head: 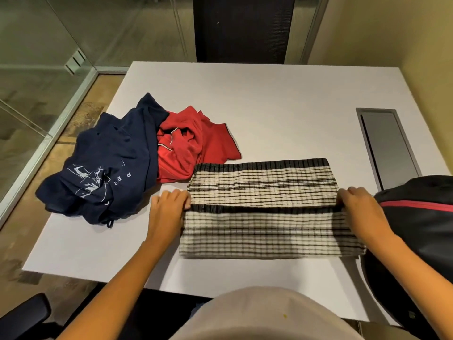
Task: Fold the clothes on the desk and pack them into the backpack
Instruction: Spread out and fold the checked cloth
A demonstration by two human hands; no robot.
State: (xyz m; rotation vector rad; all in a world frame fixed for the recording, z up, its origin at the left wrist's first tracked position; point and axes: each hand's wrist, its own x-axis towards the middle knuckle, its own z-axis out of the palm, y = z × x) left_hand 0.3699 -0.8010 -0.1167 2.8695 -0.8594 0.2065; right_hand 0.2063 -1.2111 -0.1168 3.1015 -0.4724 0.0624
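A cream garment with black checks [264, 192] lies on the white desk [269, 106] in front of me, its near part folded over the far part. My left hand [169, 204] pinches the folded edge at the left end. My right hand [360, 204] pinches the same dark-ribbed edge at the right end. A crumpled navy shirt with white print [105, 168] lies at the left of the desk. Beside it, touching the checked garment's far left corner, is a crumpled red shirt [193, 143]. The black backpack with a red stripe [421, 217] stands at the right edge, next to my right hand.
A grey cable hatch [387, 146] is set into the desk at the right. A black chair back [242, 28] stands behind the far edge. A glass wall with a metal frame [49, 133] runs along the left. A chair armrest [22, 312] shows at the bottom left.
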